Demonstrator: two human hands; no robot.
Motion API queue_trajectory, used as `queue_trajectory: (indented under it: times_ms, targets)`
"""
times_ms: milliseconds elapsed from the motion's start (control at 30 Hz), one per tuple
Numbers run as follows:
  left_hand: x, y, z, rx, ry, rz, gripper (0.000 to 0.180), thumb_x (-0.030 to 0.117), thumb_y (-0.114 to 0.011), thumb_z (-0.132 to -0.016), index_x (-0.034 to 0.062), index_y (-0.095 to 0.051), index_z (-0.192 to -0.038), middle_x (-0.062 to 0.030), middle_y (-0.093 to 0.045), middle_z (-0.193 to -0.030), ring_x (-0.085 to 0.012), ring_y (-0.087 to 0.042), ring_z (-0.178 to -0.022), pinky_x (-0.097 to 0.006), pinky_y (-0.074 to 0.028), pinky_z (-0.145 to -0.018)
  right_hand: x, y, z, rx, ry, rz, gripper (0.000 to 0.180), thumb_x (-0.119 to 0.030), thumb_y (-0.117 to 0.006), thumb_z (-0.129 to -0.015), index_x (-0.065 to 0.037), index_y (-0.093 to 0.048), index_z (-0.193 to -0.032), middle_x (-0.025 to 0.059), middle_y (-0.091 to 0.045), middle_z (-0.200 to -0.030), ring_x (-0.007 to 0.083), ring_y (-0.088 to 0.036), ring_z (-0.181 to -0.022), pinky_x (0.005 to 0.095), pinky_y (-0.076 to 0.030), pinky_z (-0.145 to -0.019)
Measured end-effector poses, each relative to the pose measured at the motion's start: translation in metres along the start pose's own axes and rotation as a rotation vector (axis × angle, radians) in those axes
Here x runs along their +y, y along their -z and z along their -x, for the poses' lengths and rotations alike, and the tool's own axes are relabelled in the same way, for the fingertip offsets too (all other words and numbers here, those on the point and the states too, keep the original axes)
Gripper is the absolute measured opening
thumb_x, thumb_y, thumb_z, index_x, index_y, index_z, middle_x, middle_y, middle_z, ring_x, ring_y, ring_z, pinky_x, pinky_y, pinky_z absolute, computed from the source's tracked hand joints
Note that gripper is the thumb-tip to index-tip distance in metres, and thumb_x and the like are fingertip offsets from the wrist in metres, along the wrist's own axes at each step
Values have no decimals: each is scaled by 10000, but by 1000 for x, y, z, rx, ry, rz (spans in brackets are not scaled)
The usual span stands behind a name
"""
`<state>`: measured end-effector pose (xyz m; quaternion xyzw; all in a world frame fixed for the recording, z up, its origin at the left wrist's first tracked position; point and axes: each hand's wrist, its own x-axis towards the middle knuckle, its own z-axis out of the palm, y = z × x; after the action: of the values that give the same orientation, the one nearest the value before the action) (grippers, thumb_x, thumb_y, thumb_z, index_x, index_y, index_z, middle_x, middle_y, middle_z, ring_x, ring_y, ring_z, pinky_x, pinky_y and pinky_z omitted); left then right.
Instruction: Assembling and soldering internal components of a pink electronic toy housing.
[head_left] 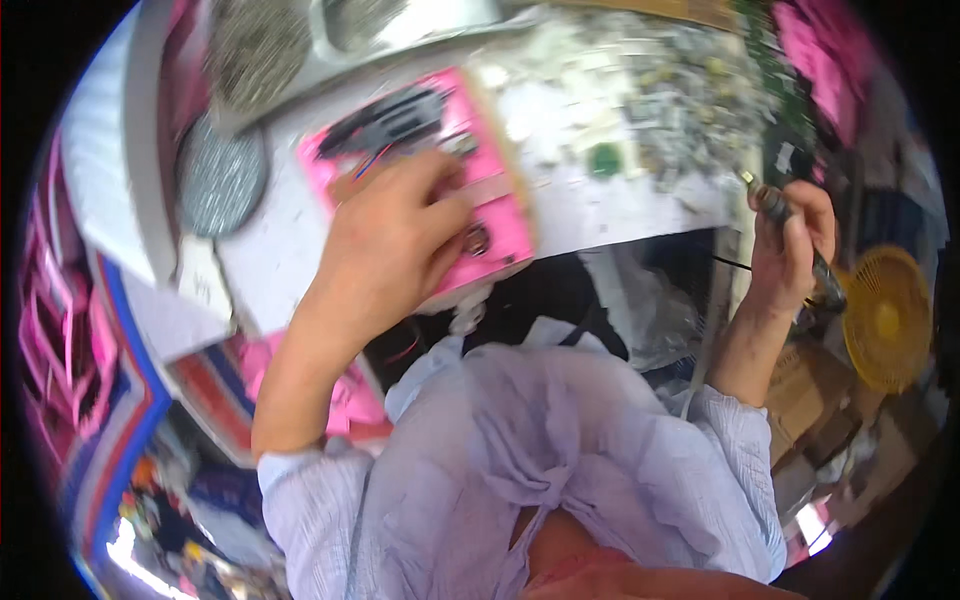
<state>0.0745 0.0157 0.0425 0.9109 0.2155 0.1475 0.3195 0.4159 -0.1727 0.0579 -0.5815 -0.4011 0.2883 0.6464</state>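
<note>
A bright pink plastic panel (508,226) lies tilted on the white tabletop, with a dark grey part (400,118) along its far side. My left hand (400,225) is over the panel, its fingers bent down and closed against it. Thin red and blue wires (372,162) show by its fingertips; what the fingers pinch is hidden and blurred. Off the table's right side, my right hand (785,255) is wrapped round a dark cylindrical hand tool (776,207). The brass-coloured tip of this tool points up and away from me. A small round metal part (477,238) sits in the panel near my left hand.
Many small pale parts (690,110) are spread over the table's far right, near a green disc (604,160). A round grey dish (222,175) and metal trays of small pieces (258,50) stand far left. A yellow basket (887,318) is at the right.
</note>
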Motion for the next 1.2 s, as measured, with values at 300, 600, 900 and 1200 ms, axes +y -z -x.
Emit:
queue_trajectory:
  times_ms: [300,600,900,1200]
  targets:
    - [-6,-8,3,5,-28,-54,172,-17,-753,-754,10,-676,-905,-147,-629,-1102,-295,-663,-886,-377,-534,-774,-46,147,-13,843,331,239,63,17,-612,-897,13,-672,-915,58,-661,-806,98,-615,-672,218,-519,-623]
    - [0,-10,23,113,1,-82,180,25,-788,-760,46,-704,-918,-133,-664,-1059,-304,-676,-909,-401,-561,-754,-23,162,-14,858,266,307,73,7,-607,-867,16,-678,-858,83,-678,-879,175,-672,-788,302,-597,-772]
    - [-9,-5,44,176,-25,-35,350,2,-774,-782,73,-740,-1123,-146,-655,-1173,-258,-675,-930,-339,-557,-760,6,153,-33,837,-299,43,240,-257,-779,-934,-66,-695,-1051,-13,-579,-763,101,-532,-673,300,-504,-714]
    - [-10,-11,49,182,-21,-92,409,53,-765,-757,87,-725,-1163,-135,-637,-1192,-295,-666,-953,-387,-561,-793,20,-80,37,-137,-17,466,233,-45,-813,-791,-38,-709,-999,44,-678,-874,174,-621,-763,308,-515,-698]
